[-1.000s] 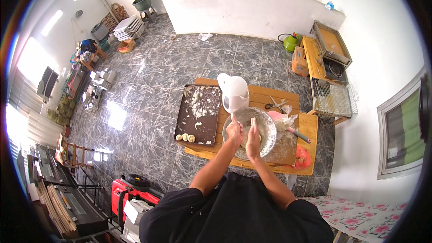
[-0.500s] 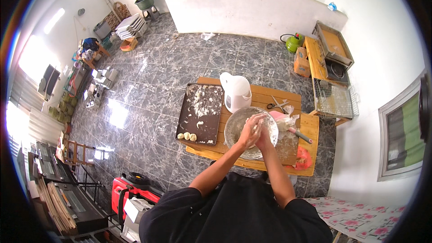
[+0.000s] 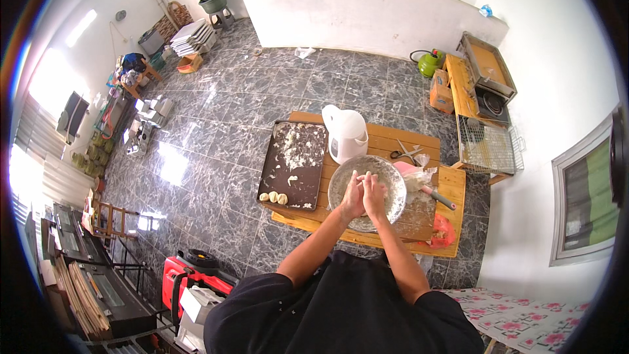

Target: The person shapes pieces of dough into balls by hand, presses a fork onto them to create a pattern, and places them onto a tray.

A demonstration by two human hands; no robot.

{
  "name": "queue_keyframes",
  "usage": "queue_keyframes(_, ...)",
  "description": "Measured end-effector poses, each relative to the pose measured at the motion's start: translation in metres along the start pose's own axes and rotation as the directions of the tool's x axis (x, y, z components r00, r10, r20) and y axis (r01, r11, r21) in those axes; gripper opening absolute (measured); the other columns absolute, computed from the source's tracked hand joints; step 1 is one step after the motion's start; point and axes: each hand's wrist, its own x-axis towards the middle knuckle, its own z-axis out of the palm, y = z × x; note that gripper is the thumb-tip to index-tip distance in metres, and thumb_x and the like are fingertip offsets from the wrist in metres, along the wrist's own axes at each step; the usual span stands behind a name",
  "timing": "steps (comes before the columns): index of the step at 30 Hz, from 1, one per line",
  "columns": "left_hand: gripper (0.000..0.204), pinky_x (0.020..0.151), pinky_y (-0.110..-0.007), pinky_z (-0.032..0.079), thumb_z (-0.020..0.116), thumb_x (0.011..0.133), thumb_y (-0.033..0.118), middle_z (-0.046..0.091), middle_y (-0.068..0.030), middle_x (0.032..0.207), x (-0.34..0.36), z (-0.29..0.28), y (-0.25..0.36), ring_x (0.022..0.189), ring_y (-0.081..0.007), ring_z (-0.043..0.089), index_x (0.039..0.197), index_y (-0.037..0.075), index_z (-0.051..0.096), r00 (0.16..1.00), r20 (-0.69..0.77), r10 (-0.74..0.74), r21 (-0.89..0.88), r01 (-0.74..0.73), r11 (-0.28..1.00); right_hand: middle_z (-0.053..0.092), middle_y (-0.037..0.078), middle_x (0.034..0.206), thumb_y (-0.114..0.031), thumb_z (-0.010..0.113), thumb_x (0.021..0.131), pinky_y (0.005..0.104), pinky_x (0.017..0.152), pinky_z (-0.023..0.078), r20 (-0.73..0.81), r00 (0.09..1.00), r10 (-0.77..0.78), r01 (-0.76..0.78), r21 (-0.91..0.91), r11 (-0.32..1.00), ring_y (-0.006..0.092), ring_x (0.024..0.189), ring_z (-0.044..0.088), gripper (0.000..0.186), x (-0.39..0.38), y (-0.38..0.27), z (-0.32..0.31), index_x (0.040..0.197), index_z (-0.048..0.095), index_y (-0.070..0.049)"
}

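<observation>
Over a round metal bowl (image 3: pixel 395 190) dusted with white flour, my left hand (image 3: pixel 352 199) and my right hand (image 3: pixel 374 198) are pressed together, palm to palm, fingers pointing away from me. Whatever lies between the palms is hidden. To the left, a dark baking tray (image 3: pixel 304 190) carries scattered white flour and crumbs. Three small pale dough balls (image 3: pixel 273 197) sit in a row at its near left corner. A white electric kettle (image 3: pixel 348 134) stands just beyond the bowl.
Scissors (image 3: pixel 407 152), a spatula with a grey handle (image 3: pixel 440 197) and a red plastic bag (image 3: pixel 443 231) lie right of the bowl on the wooden table (image 3: pixel 386 136). A green gas cylinder (image 3: pixel 429 63) and a wooden bench (image 3: pixel 461 88) stand at the far right.
My hands have shifted slightly left and nearer to me, from the right hand's side crossing over to a more even palm-to-palm press. The tray and dough balls stay put.
</observation>
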Motion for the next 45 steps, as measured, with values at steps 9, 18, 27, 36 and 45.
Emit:
queue_keyframes(9, 0.038, 0.084, -0.033, 0.05, 0.041, 0.102, 0.035, 0.063, -0.0095, 0.099, 0.03, -0.036, 0.004, 0.093, -0.0223, 0.06, 0.113, 0.002, 0.058, 0.976, -0.033, 0.217, 0.04, -0.216, 0.976, 0.024, 0.015, 0.156, -0.05, 0.019, 0.103, 0.0369, 0.116, 0.019, 0.256, 0.967, -0.01, -0.02, 0.113, 0.993, 0.0271, 0.145, 0.022, 0.065, -0.008, -0.012, -0.004, 0.15, 0.027, -0.007)
queue_keyframes(18, 0.043, 0.043, -0.027, 0.032, 0.053, 0.098, 0.04, 0.044, 0.002, 0.056, -0.003, -0.003, 0.01, 0.047, -0.0082, 0.04, 0.068, 0.01, 0.05, 0.928, -0.268, 0.259, 0.269, -0.186, 0.945, 0.036, 0.017, 0.15, -0.059, 0.02, 0.1, 0.0417, 0.117, 0.017, 0.09, 0.991, 0.096, -0.124, 0.381, 0.916, 0.0273, 0.142, 0.029, 0.076, -0.008, -0.025, -0.015, 0.147, 0.028, 0.0)
queue_keyframes(27, 0.051, 0.069, -0.025, 0.047, 0.044, 0.102, 0.038, 0.067, -0.0074, 0.08, -0.029, 0.055, 0.011, 0.071, -0.0118, 0.06, 0.083, -0.004, 0.067, 0.751, 0.217, 0.624, 0.821, -0.487, 0.3, 0.049, 0.008, 0.134, -0.06, 0.029, 0.098, 0.0405, 0.102, 0.04, 0.46, 0.832, 0.31, -0.526, 0.831, 0.181, 0.0215, 0.123, 0.049, 0.064, -0.006, 0.025, -0.006, 0.133, 0.045, -0.009)
queue_keyframes(36, 0.049, 0.068, -0.029, 0.048, 0.044, 0.102, 0.034, 0.064, -0.0071, 0.072, -0.035, 0.044, 0.018, 0.069, -0.0141, 0.059, 0.08, -0.004, 0.066, 0.713, 0.034, 0.701, 0.718, -0.505, 0.479, 0.044, -0.002, 0.062, -0.046, 0.045, 0.1, 0.0223, 0.043, 0.029, 0.393, 0.673, 0.626, -0.566, 0.819, 0.094, 0.0077, 0.046, 0.038, 0.034, 0.004, 0.028, -0.004, 0.086, 0.05, -0.015)
queue_keyframes(45, 0.048, 0.085, -0.032, 0.048, 0.038, 0.102, 0.041, 0.062, -0.0122, 0.102, -0.009, 0.0, -0.003, 0.095, -0.0169, 0.057, 0.11, -0.001, 0.06, 0.867, -0.213, 0.45, 0.579, -0.259, 0.773, 0.048, 0.0, 0.056, -0.046, 0.043, 0.101, 0.0247, 0.045, 0.033, 0.071, 0.896, 0.438, -0.415, 0.487, 0.769, 0.0115, 0.046, 0.043, 0.049, -0.003, 0.018, -0.003, 0.071, 0.055, -0.009)
